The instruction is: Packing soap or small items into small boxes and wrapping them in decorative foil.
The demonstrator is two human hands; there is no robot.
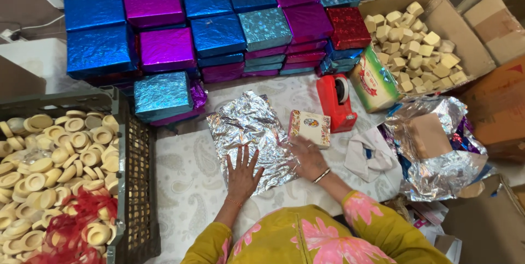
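Right now both hands lie flat on a crinkled silver foil sheet (249, 138) spread on the pale patterned cloth (186, 182) at the middle of the frame: the left hand (242, 173) presses the sheet's lower edge with its fingers spread apart and holding nothing, and the right hand (307, 157) rests on the lower right corner, fingers also apart and empty, just below a small printed box (310, 127) that sits on the foil's right edge. To do this smoothing well, I judge the palms should sweep outward from the centre with light pressure, since thin foil tears at creases, and the box would best sit squarely on the sheet before any fold. A red tape dispenser (336, 102) stands just right of the box. Across the top of the frame, foil-wrapped boxes (219, 31) in blue, purple, teal and red are stacked in rows. At the upper right an open cardboard carton (377, 7) holds a heap of pale tan blocks (415, 45). At the lower left a dark plastic crate (136, 187) is filled with round cream-coloured discs (54, 154), with red netting (71, 231) lying over some of them
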